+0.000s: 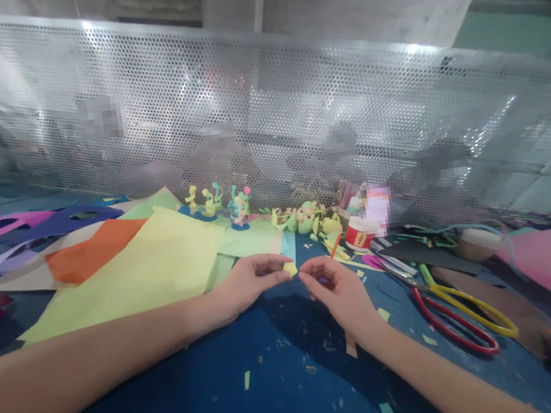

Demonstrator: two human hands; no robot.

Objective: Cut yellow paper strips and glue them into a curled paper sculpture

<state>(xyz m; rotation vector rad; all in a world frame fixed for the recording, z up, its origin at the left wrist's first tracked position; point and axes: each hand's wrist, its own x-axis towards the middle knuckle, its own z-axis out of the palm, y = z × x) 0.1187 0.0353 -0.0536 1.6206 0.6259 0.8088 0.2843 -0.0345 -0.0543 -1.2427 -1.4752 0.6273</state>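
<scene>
Pinched between the thumb and fingertips of the left hand point(248, 283) is a small yellow folded paper scrap point(290, 269), held just above the dark blue tabletop point(218, 390). Its colour is a pale lemon yellow, its outline roughly square and slightly crumpled; finer folds are too small to make out. The right hand point(334, 287) meets it from the other side, thumb and forefinger curled together at the scrap's right edge, though whether they actually clamp the paper or merely touch it cannot be told.

Both forearms stretch forward and converge at the scrap, the left one long and nearly level across the table, the right one rising from the lower right corner. Both wrists sit low, close to the table surface, with the remaining fingers loosely bent.

Just left of the grip lies a large yellow paper sheet point(136, 272), overlapping an orange paper sheet point(89, 255). Beyond the grip stand small coloured paper figures point(237, 206) and a heap of pale green paper curls point(308, 219). To the right of the grip, near the right wrist, lie scissors with red and yellow loop handles point(466, 320). Tiny paper offcuts point(247, 379) are scattered on the table below the hands. Behind everything runs a perforated metal screen point(293, 109).
</scene>
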